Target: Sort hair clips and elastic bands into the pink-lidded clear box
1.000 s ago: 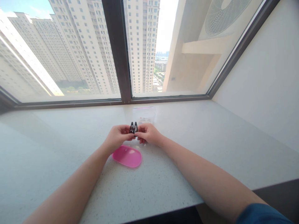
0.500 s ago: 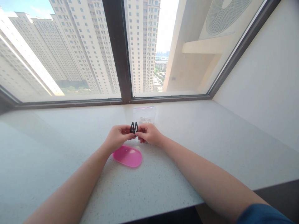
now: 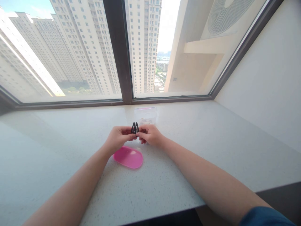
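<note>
We hold the two dark clips (image 3: pixel 134 128) by their lower part, in a pinch between the left hand (image 3: pixel 117 138) and the right hand (image 3: pixel 150 135). Both hands are closed on this pair, but which fingers carry which clip we cannot tell. The narrow tips point up, probably so that we see both clips well. The pink tray (image 3: pixel 128 158) lies just below the left hand, perhaps to be within easy reach. The clear bag (image 3: pixel 148 113) is partly behind the right hand, toward the window frame (image 3: pixel 169 100). The counter (image 3: pixel 145 188) stretches wide to both sides, giving sideways room; its front edge is nearer to us.
</note>
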Demonstrator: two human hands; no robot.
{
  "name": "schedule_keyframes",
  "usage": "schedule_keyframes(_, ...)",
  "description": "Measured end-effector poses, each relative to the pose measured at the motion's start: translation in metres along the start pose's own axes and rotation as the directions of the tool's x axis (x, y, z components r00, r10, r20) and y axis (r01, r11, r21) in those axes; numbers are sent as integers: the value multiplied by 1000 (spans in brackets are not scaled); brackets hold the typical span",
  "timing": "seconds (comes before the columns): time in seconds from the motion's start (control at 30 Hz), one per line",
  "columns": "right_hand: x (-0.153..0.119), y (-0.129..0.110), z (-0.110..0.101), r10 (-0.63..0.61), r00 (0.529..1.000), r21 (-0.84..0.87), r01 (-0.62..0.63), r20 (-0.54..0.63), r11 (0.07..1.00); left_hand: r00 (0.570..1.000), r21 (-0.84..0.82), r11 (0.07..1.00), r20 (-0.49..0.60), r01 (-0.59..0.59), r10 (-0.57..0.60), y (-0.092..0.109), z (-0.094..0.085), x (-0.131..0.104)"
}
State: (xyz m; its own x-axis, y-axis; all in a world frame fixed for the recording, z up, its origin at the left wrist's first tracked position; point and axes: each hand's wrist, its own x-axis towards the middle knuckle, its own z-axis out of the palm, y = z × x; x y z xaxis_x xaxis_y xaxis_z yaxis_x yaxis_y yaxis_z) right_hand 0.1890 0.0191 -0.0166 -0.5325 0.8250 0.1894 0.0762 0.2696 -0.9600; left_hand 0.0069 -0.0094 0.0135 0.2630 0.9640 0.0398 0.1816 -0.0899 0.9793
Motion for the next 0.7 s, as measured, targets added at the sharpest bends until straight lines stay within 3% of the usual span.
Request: schedule_keyframes(0.7, -1, -2, -2, -40, 999, -40, 41, 36, 998, 1000, 5, 1000, -6, 25, -25, -4, -1, 1)
